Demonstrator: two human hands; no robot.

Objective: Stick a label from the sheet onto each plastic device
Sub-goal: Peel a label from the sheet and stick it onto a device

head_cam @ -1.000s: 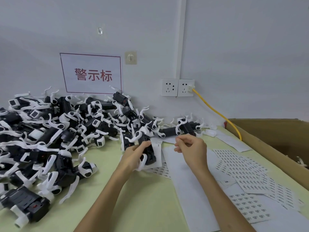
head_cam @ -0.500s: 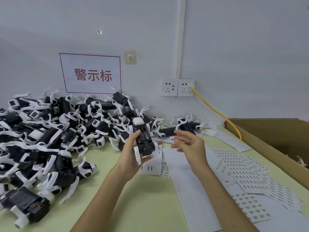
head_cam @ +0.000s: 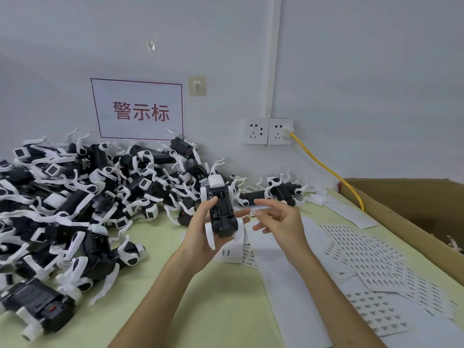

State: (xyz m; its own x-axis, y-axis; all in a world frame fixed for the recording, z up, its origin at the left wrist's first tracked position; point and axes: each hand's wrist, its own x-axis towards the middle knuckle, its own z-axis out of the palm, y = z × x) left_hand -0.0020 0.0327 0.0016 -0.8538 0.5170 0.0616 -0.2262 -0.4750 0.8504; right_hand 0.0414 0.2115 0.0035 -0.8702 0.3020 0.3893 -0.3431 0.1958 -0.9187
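Two slender forearms [head_cam: 160, 292] were bare as far as I could see them; the left hand [head_cam: 200, 237] and right hand [head_cam: 281, 222] were bare as well

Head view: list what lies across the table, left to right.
Pile of black-and-white plastic devices → left hand → held black-and-white device → small white label → right hand → printed white label sheets → brown cardboard box.
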